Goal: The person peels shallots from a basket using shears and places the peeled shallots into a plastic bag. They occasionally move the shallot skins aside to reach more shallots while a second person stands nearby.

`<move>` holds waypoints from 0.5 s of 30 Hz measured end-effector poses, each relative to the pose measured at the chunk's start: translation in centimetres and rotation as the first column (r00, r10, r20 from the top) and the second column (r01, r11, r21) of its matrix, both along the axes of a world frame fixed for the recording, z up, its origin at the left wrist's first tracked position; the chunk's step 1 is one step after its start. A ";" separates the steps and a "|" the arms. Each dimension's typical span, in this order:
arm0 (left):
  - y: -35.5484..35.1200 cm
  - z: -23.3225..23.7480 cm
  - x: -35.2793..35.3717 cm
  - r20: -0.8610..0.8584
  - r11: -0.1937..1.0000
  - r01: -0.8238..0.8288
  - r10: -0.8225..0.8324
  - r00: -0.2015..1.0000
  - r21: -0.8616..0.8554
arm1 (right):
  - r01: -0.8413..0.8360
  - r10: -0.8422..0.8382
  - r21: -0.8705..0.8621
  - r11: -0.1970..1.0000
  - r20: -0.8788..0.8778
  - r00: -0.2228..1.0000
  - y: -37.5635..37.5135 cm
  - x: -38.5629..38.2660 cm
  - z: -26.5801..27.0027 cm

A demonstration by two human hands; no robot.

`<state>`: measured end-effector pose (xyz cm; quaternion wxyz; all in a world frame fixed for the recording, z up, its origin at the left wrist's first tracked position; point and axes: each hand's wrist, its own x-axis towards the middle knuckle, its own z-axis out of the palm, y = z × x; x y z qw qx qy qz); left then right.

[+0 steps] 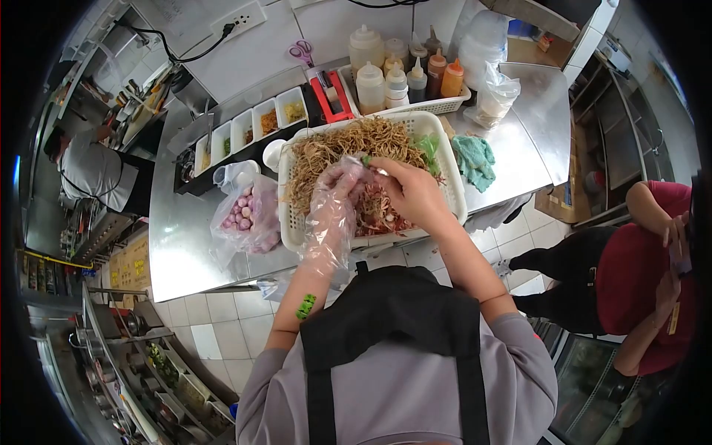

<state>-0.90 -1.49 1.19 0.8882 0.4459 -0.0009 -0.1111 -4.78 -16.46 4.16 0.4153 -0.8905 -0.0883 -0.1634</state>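
My left hand [343, 180], in a clear plastic glove, is closed over the white basket [291, 231]. Against it my bare right hand [406, 191] has its fingers curled in a pinch. A small dark green bit shows between the two, but what they hold is too small and covered to name. Dry brown stringy stalks [356, 136] fill the back of the basket. Reddish papery skins [386, 220] lie below my hands, and a piece of light green plastic [428, 148] sits at the right. To the left is a plastic bag of peeled shallots [240, 211].
Behind the basket stand several squeeze bottles [370, 87] in a tray, and a red tape dispenser [331, 96]. White condiment containers [265, 119] line the back left. A green cloth [474, 160] lies right. One person [641, 278] stands at the right, another [95, 172] far left.
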 end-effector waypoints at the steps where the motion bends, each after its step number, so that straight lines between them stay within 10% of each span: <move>1: 0.0 -0.1 0.0 0.001 1.000 0.001 -0.001 1.000 -0.001 | -0.002 0.001 0.038 0.999 0.032 0.999 -0.3 0.1 -0.2; 15: 0.1 -1.0 0.3 0.028 0.989 -0.004 0.008 1.000 -0.149 | -0.141 0.159 0.137 0.980 -0.130 0.979 -0.7 -0.6 -0.1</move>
